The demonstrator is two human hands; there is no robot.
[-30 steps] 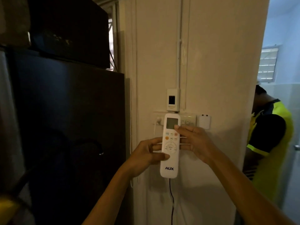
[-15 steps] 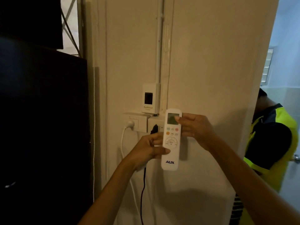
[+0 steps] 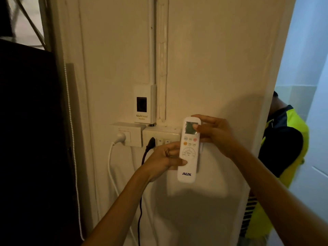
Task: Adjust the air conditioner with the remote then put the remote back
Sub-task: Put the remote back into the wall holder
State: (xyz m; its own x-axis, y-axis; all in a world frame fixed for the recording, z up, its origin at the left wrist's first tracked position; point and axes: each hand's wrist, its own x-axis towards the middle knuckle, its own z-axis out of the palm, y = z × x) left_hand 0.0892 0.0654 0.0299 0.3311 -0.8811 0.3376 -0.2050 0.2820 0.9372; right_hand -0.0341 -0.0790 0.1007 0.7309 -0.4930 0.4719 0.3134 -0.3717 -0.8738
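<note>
Since the frame half a second earlier, the view has swung left and closed in a little: the remote now sits right of frame centre, and the wall sockets and white plug have come further into the middle. The grip looks unchanged.

We hold the remote upright against the wall, just right of the sockets. Left hand: closed on the remote's left edge, thumb across the lower face below the round pad. Right hand: fingers wrapped round the top right, thumb lying over the screen's right side.

Progress, as we judge it: the air conditioner is not in view, so whether the adjusting is done cannot be told here. A pale holder seems to show at the remote's right edge. If so, we are at the put-back step, with seating and letting go still to do.

The remote: white, long and slim, with rounded ends. It has a greyish screen on top, small buttons including orange and red ones, a circular pad and "AUX" near the bottom. The screen digits are unreadable.
</note>
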